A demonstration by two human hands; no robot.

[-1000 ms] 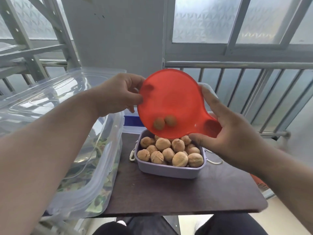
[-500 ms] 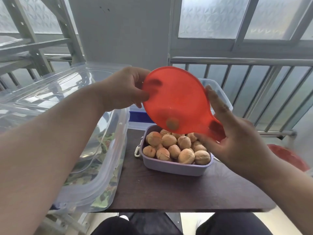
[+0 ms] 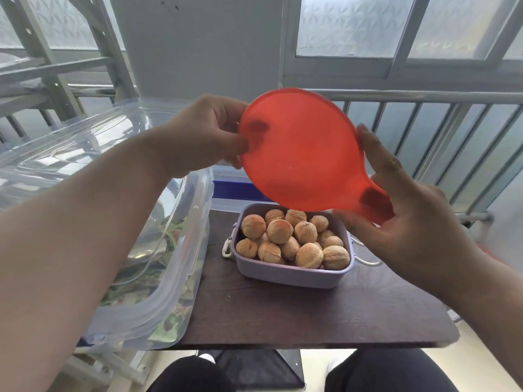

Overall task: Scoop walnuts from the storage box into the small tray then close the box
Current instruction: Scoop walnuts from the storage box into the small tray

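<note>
- Red translucent plastic fills the middle of the head view: a round scoop [image 3: 300, 148] is tipped steeply over the small tray [image 3: 291, 271], its bowl turned away, and no nuts show through it, so the pour looks finished.
- The left hand [image 3: 203, 137] pinches the scoop's far rim between thumb and fingers, likely to steady the tilt; that grip is closed on the rim.
- The right hand [image 3: 407, 222] has the handle end, thumb under it and long fingers laid nearly straight along the scoop's edge, a loose hold that leaves room to swing it.
- The walnuts [image 3: 294, 239] heap the lilac tray to its rim, near the back of the dark bench [image 3: 283, 312]; more might roll off.
- The clear storage box [image 3: 158, 250] sits just left of the tray, touching or nearly so, overhanging the bench's left edge, its clear lid [image 3: 70, 142] raised beneath the left forearm.
- Bare bench lies in front of the tray; a railing [image 3: 424, 94] stands close behind, so the scoop's freest path is leftward. Closing the lid is not yet done.
</note>
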